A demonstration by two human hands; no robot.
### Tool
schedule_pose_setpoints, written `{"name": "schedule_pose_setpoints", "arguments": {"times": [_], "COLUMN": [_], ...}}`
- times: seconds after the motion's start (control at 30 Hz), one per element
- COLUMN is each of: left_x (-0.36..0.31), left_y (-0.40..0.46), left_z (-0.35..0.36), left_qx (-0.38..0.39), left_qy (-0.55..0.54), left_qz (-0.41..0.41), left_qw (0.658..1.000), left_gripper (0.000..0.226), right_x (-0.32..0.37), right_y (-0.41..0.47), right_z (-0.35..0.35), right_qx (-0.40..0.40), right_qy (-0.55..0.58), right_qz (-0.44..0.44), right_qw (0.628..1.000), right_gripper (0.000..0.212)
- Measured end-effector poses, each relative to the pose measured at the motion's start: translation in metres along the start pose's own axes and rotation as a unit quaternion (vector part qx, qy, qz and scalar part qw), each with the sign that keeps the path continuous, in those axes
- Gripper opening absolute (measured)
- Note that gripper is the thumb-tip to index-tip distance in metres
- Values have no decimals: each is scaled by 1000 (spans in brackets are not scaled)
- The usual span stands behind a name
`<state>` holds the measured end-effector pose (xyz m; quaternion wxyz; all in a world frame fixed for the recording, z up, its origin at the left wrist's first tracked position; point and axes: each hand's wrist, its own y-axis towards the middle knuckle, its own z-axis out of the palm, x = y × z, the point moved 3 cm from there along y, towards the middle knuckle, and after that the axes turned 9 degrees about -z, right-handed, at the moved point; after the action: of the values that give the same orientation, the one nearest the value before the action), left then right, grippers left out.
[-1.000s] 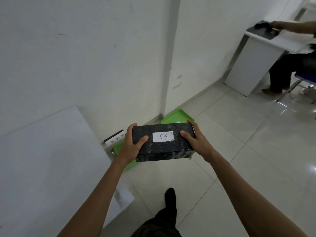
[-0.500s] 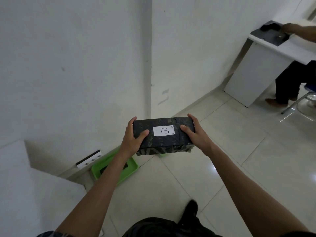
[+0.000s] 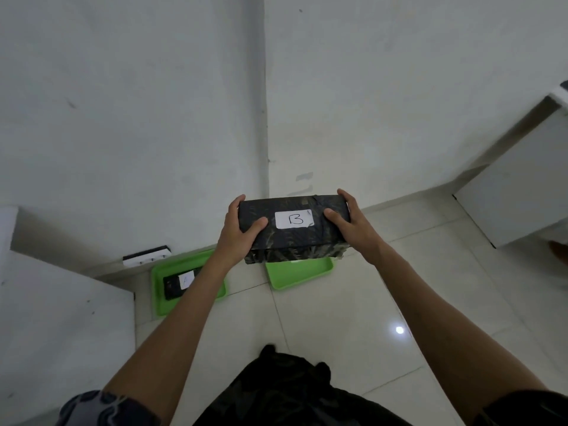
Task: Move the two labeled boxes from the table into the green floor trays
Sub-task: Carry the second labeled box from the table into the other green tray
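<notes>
Black and leafy, the box marked B (image 3: 293, 229) is up in the air, held flat in front of the person. The left hand (image 3: 238, 233) grips its left end, with the thumb on top and the fingers wrapped around the far side. The right hand (image 3: 353, 227) grips the right end the same way. Both hands press in on the box from its two ends.

Down on the shiny tile floor (image 3: 338, 318) lie two green trays by the wall. The right tray (image 3: 302, 273) is partly hidden by the held box. The left tray (image 3: 190, 299) has the other box (image 3: 176, 284) lying in it, dark with a white label that shows an A. The left arm crosses over part of that tray. A white power strip (image 3: 146, 257) sits just behind it, against the wall.
</notes>
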<state>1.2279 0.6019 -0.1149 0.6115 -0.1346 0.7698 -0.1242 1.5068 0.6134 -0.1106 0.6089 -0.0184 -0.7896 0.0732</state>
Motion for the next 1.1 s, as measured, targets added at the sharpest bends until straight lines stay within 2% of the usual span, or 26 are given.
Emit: {"name": "schedule_pose_setpoints", "arguments": {"times": [0.33,0.43,0.57,0.7,0.93,1.1], "left_x": [-16,-17,-14,-3,49,141], "left_y": [79,96,111,122,156,200], "left_z": [44,53,66,83,118,148], "left_qx": [-55,-48,-56,-104,-140,-128], "left_qy": [-30,-35,-20,12,-46,-89], "left_qz": [-38,-57,-83,-102,-149,-179], "left_qw": [997,997,995,989,978,972], "left_gripper": [73,72,75,79,89,89], "right_x": [-14,-20,-33,-51,-118,-224], "right_y": [112,134,157,176,209,234], "right_z": [-39,-45,-51,-59,-59,-37], "right_qx": [49,65,87,105,130,114], "right_qy": [2,-2,2,-1,-60,-108], "right_qz": [20,26,51,53,61,70], "right_qw": [999,998,995,993,988,985], "right_gripper": [71,69,66,64,68,71]}}
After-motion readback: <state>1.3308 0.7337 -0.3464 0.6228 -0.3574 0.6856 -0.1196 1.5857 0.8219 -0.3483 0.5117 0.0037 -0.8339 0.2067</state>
